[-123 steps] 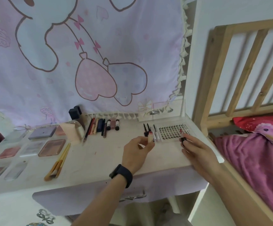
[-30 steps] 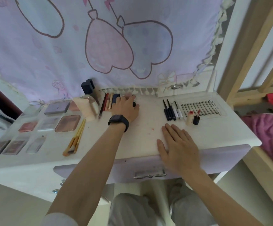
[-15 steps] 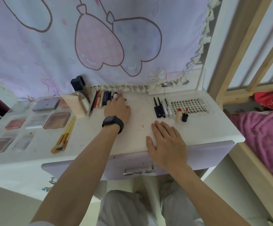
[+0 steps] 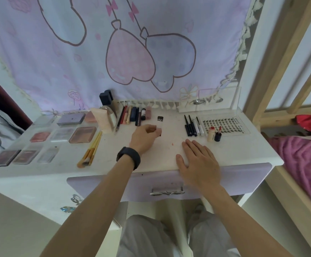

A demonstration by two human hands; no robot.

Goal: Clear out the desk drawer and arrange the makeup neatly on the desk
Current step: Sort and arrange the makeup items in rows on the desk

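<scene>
Grip of left hand [image 4: 145,138] pinches a clear tube [image 4: 159,123] (black cap); right hand [image 4: 199,162] lies flat, uncurled, on desk [image 4: 163,155].

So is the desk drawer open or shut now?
Shut: the drawer front sits closed under the desk edge, and none of its interior shows.

free: mid desk [image 4: 171,125] | blocked: pencil row [image 4: 134,115] left, eyeliners [image 4: 192,125] right
</scene>
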